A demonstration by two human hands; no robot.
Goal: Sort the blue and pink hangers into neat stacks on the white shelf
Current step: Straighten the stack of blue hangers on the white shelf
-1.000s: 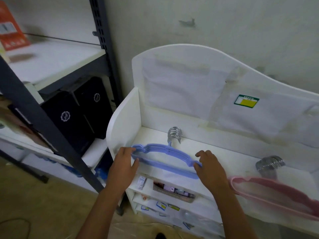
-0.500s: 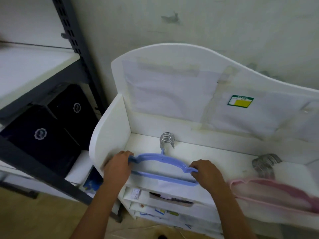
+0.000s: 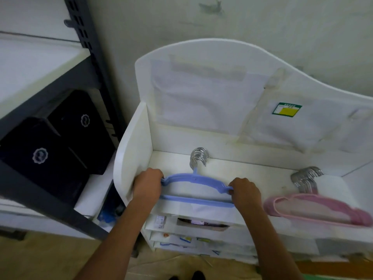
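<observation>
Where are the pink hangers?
The pink hangers lie stacked on the white shelf, at the right of the head view, beside the right hand.

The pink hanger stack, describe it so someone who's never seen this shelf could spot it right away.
Find the white shelf against the wall, with its curved back panel. On its top surface, right of both hands, lies the pink hanger stack, silver hooks pointing at the back panel. The other stack, the blue hangers, is held at both ends.

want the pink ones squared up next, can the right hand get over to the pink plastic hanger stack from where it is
Probably yes. The right hand grips the end of the blue plastic hanger stack, and the pink plastic hanger stack lies just to its right on the same white shelf with nothing between them. It must let go first.
</observation>
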